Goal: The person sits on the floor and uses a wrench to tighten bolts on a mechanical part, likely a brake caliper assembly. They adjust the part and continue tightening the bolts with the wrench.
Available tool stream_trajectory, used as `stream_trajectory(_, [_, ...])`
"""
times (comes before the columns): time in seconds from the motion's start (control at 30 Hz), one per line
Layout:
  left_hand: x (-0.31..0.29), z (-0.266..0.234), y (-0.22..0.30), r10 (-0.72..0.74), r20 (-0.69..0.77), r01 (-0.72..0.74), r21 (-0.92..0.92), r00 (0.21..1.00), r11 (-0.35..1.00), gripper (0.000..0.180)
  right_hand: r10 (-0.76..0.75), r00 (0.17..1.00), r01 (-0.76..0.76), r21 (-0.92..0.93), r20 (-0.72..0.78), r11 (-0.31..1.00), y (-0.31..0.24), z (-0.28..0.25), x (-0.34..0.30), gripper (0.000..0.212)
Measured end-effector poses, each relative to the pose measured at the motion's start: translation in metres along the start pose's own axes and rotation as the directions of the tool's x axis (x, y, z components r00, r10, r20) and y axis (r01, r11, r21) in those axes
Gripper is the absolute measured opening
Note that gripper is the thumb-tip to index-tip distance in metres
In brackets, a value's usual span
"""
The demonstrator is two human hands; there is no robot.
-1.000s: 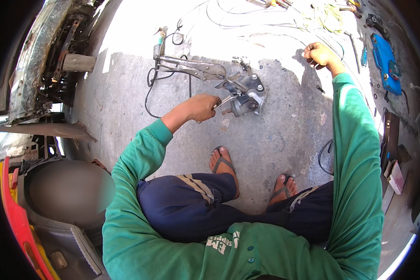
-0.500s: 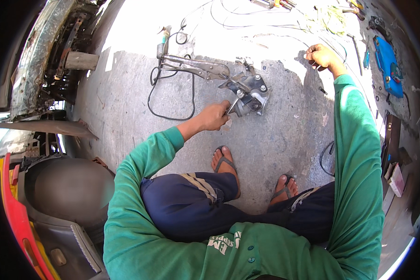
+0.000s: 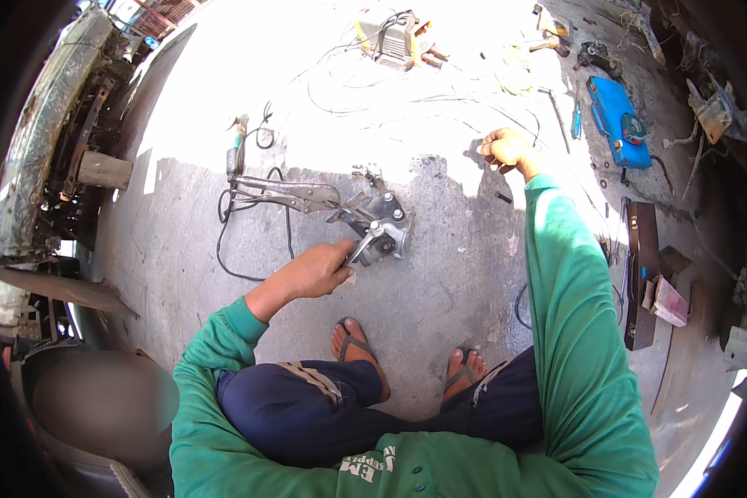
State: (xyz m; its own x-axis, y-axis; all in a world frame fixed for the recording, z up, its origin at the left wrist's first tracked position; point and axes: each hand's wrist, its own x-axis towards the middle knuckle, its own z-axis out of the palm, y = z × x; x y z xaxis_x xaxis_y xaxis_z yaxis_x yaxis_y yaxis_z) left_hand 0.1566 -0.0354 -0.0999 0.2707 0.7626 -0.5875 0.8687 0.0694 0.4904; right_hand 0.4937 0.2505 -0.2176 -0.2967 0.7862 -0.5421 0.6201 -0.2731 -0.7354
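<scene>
My left hand [image 3: 317,269] is closed around the handle of a silver wrench [image 3: 365,241]. The wrench's head lies over a bolt on a dark and silver metal bracket assembly [image 3: 385,209], which rests on the concrete floor. Locking pliers [image 3: 295,192] stretch leftward from that assembly and appear clamped to it. A small metal piece [image 3: 368,173] sits at its far side. Out to the far right, my right hand [image 3: 506,151] hangs above the floor with fingers curled together; whatever they may hold is hidden.
An electrode holder [image 3: 231,159] with black cable lies left of the pliers. Beyond stands a welding machine [image 3: 388,40]. At the right are a hammer [image 3: 548,43], a blue screwdriver [image 3: 576,121], a blue case [image 3: 610,104] and a long brown box [image 3: 640,282]. A vehicle body [image 3: 37,133] borders the left.
The whole view has shifted, so the floor things appear farther left and lower, and the welding machine shows more fully. My left hand keeps its hold on the wrench; my right hand stays curled.
</scene>
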Motion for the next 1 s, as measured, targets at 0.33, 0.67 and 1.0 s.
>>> stream_trajectory(0.33, [0.122,-0.04,0.094,0.087,0.047,-0.087,-0.01,0.995,0.996,0.02,0.176,0.967,-0.135,0.21,-0.186,0.968,0.083,-0.08,-0.058,0.027])
stream_trajectory(0.67, [0.305,-0.046,0.235,0.292,-0.191,-0.129,0.587,0.937,0.799,0.025,0.261,0.937,-0.185,0.304,-0.233,0.935,0.127,-0.124,-0.12,0.039])
stream_trajectory(1.0, [0.221,-0.089,0.152,0.221,-0.15,-0.267,-0.568,0.964,0.778,0.025,-0.301,0.95,0.238,0.424,0.086,0.874,-0.034,-0.046,-0.095,0.037])
